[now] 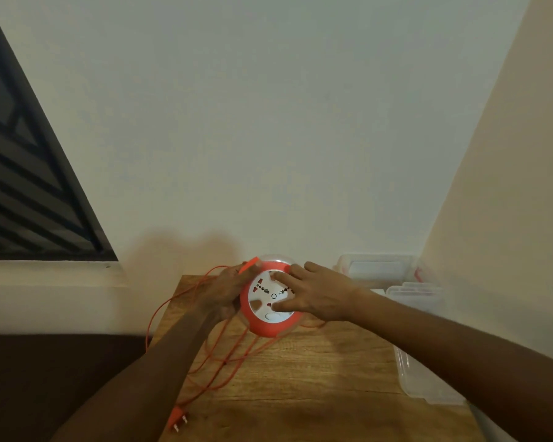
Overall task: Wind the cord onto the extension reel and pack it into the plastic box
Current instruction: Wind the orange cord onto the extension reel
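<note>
An orange extension reel [262, 325] with a white socket face is held tilted above the far part of a wooden table [316, 378]. My left hand [224, 291] grips its left rim, with an orange strap sticking up past the fingers. My right hand [316, 295] lies on the white face, fingers spread and pressing it. Loose orange cord [217, 362] hangs in loops from the reel over the table's left side. Its plug [178, 419] lies at the near left edge. A clear plastic box [428, 362] sits on the table's right side.
A clear lid [377, 267] leans against the wall behind the box. White walls close the table in at the back and right. A dark window [29, 186] is at the left, above a ledge.
</note>
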`<state>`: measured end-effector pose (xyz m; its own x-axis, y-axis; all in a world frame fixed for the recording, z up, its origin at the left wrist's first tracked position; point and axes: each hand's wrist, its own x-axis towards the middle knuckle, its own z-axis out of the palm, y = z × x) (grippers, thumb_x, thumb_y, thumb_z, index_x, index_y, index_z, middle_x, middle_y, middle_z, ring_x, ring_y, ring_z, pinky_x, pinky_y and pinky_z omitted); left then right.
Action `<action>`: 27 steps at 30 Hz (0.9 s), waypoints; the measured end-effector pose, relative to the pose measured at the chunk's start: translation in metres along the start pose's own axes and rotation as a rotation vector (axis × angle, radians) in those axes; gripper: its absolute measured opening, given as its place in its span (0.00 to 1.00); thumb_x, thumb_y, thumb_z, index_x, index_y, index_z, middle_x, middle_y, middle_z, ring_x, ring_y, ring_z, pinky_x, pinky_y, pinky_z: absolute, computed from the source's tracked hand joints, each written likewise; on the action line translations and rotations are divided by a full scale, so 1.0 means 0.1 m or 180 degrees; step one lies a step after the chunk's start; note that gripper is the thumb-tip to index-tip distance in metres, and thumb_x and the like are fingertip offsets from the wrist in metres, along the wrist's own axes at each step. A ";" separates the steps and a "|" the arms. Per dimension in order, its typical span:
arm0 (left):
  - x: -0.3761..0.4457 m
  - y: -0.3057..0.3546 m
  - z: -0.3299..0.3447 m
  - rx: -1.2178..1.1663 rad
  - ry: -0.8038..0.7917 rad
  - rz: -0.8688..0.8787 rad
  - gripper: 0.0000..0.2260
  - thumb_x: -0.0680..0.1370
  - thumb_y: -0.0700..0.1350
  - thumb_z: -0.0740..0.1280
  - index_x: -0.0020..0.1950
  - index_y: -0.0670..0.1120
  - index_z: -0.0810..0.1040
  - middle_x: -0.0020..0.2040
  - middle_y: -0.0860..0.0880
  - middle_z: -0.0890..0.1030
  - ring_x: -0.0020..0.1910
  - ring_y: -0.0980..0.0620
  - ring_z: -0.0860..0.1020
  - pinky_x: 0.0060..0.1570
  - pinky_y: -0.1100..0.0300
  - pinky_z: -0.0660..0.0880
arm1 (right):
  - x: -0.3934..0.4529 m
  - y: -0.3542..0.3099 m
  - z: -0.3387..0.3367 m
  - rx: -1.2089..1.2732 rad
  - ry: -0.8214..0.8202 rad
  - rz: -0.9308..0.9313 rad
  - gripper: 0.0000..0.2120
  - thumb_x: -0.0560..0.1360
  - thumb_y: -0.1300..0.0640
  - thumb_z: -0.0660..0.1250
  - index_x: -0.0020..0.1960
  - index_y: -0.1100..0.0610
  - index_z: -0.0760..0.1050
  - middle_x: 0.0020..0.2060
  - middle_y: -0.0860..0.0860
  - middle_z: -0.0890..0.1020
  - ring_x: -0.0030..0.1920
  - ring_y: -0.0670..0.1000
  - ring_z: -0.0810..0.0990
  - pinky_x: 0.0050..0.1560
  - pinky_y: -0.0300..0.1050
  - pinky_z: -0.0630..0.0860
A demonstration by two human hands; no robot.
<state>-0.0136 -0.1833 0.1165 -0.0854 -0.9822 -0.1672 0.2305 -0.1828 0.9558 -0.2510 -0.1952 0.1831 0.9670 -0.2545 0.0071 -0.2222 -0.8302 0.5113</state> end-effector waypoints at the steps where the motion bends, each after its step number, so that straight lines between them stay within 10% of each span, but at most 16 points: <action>1: 0.00 0.01 0.00 0.0024 -0.0027 -0.0018 0.35 0.68 0.61 0.81 0.64 0.37 0.81 0.62 0.31 0.83 0.53 0.35 0.85 0.52 0.42 0.83 | 0.03 -0.01 -0.03 -0.0079 -0.0048 -0.0047 0.27 0.77 0.53 0.69 0.72 0.40 0.65 0.68 0.60 0.70 0.63 0.61 0.71 0.51 0.53 0.73; 9: 0.07 0.09 0.08 0.0248 -0.0089 -0.0101 0.29 0.74 0.56 0.75 0.66 0.35 0.80 0.62 0.29 0.82 0.60 0.28 0.81 0.64 0.29 0.75 | 0.32 -0.09 -0.27 -0.0509 -0.0628 -0.0135 0.34 0.76 0.47 0.70 0.77 0.43 0.57 0.58 0.55 0.78 0.60 0.59 0.73 0.54 0.53 0.76; 17: 0.08 0.18 0.17 0.0221 0.0003 0.0013 0.27 0.68 0.59 0.76 0.58 0.41 0.85 0.53 0.38 0.88 0.47 0.40 0.87 0.45 0.47 0.86 | 0.40 -0.17 -0.18 -0.0586 -0.0692 0.0296 0.29 0.76 0.51 0.71 0.74 0.49 0.66 0.55 0.56 0.81 0.52 0.60 0.80 0.50 0.53 0.78; 27: 0.13 0.03 0.41 0.0001 0.0746 0.0563 0.14 0.75 0.53 0.76 0.52 0.44 0.88 0.51 0.40 0.89 0.49 0.41 0.88 0.43 0.51 0.85 | 0.41 -0.59 0.25 0.3186 0.1288 0.4127 0.33 0.71 0.37 0.69 0.72 0.47 0.70 0.64 0.49 0.79 0.61 0.52 0.79 0.56 0.46 0.76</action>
<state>-0.0536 -0.1947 0.1269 0.1824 -0.9820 -0.0494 0.2216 -0.0079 0.9751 -0.2017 -0.1684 0.1320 0.0291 -0.9701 0.2410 -0.6718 -0.1975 -0.7139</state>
